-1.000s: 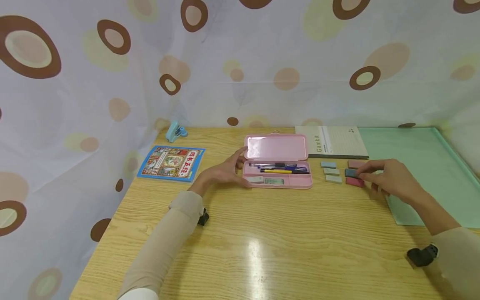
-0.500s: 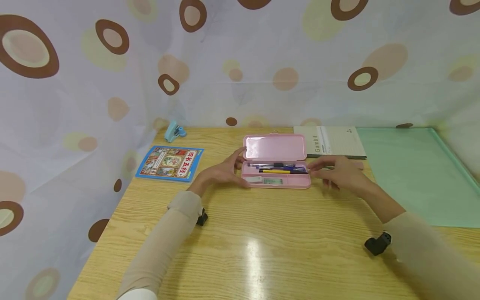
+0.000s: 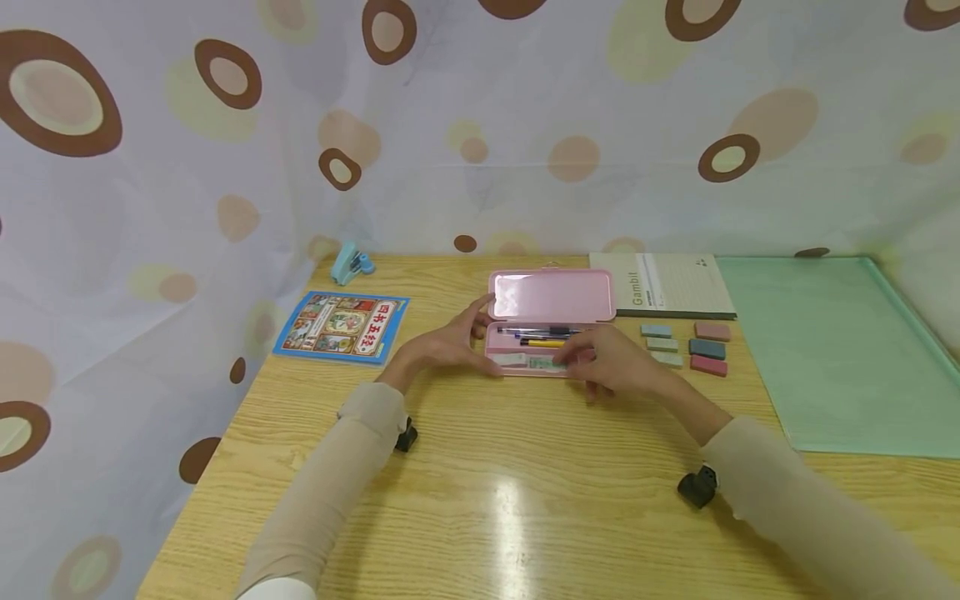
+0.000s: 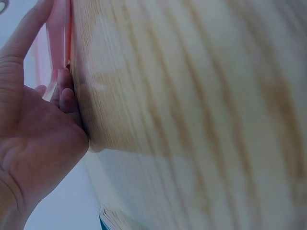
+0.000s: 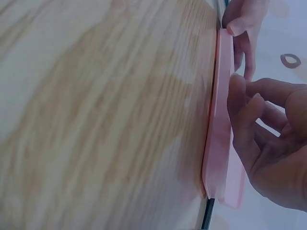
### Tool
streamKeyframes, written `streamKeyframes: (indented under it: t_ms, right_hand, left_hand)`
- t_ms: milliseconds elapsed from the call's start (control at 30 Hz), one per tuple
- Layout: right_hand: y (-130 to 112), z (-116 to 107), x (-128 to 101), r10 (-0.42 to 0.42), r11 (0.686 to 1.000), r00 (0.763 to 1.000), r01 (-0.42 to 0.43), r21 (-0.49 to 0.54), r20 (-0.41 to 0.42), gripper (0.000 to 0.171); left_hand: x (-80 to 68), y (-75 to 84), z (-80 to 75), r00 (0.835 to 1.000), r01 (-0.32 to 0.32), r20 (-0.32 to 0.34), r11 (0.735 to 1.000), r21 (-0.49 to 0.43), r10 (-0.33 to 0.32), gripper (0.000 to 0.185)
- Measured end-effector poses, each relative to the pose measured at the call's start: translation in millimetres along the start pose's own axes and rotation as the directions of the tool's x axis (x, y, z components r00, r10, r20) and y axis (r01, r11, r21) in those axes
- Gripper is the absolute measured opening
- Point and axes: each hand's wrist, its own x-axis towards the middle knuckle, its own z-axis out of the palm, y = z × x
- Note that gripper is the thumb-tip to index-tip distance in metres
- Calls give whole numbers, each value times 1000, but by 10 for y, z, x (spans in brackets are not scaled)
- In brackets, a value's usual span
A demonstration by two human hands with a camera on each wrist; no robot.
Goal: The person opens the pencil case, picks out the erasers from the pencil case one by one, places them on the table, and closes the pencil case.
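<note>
In the head view, an open pink pencil case (image 3: 555, 297) lies at the centre of the frame, the left hand (image 3: 441, 345) touching its left end with thumb and fingers spread wide, while the right hand (image 3: 618, 360) holds its fingertips narrow at the green eraser (image 3: 542, 363) in the front compartment, though whether they pinch it I cannot tell. The left wrist view shows that palm at the left edge, fingertips against the case at upper left. In the right wrist view, thumb and forefinger nearly meet above the case's rim, right of centre.
</note>
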Motion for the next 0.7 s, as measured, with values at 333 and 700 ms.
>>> streamKeyframes:
  t_ms: [333,700]
  right_hand:
    - [-50,94,69,2,1000,990,-5,-20,-138,16]
    - [-34,116,137,-45,993,986,28,-111,-157,18]
  left_hand:
    - [-4,16,-5,1000,1,3,1000,-3,-1,124]
    - [-15,24,3,1000,13,1,1000,-3,-13,125]
